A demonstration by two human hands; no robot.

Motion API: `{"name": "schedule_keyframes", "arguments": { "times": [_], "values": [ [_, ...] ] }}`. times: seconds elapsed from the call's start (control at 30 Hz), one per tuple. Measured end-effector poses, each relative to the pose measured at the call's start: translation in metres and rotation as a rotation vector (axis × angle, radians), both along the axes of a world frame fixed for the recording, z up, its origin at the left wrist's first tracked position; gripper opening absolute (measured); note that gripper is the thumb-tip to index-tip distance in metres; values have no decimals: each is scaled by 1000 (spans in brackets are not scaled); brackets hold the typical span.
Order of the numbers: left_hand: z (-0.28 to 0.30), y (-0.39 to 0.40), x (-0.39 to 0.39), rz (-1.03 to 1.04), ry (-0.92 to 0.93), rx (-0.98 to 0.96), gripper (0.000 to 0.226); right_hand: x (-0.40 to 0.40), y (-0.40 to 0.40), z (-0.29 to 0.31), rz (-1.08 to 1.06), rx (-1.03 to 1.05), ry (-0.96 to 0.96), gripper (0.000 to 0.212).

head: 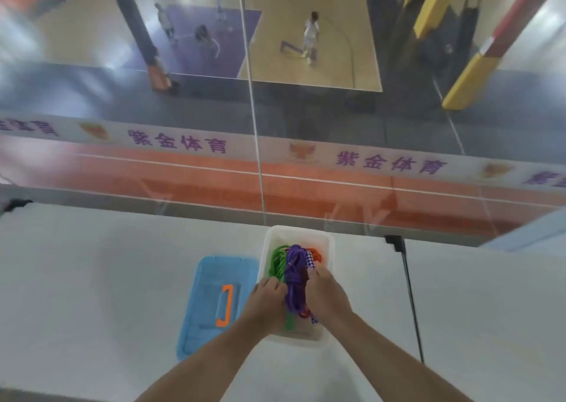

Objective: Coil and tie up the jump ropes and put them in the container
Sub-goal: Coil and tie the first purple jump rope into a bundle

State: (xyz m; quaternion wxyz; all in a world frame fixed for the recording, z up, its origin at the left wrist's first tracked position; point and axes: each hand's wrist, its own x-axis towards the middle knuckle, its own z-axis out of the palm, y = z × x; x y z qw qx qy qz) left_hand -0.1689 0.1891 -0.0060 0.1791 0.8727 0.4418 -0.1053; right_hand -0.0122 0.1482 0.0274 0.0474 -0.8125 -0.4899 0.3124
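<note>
Flat blue plastic lid with orange handle (214, 303) is parked on the white table (92, 279), left of the white plastic container (296, 233). Coiled green rope (277, 263), purple rope bundle (294, 282) and orange rope (315, 253) are seated inside. Left hand (266, 302) and right hand (326, 294) are curled onto the purple bundle. Bundle should be pressed down evenly, stray loops tucked below the rim.
</note>
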Motion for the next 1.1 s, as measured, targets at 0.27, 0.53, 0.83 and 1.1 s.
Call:
{"name": "schedule_keyframes", "arguments": {
  "times": [0.27,0.53,0.83,1.1],
  "values": [
    [-26,14,-6,-323,-24,-147,37,-18,-5,-22,76,-32,-38,31],
    [2,11,34,-241,1,84,30,32,-29,39,-141,-5,-39,23],
    [72,-87,196,-361,-132,25,22,163,-174,75,-316,-27,-80,29],
    [95,-267,356,-485,-36,-122,46,309,-390,76,-543,81,-34,26]
  ]
}}
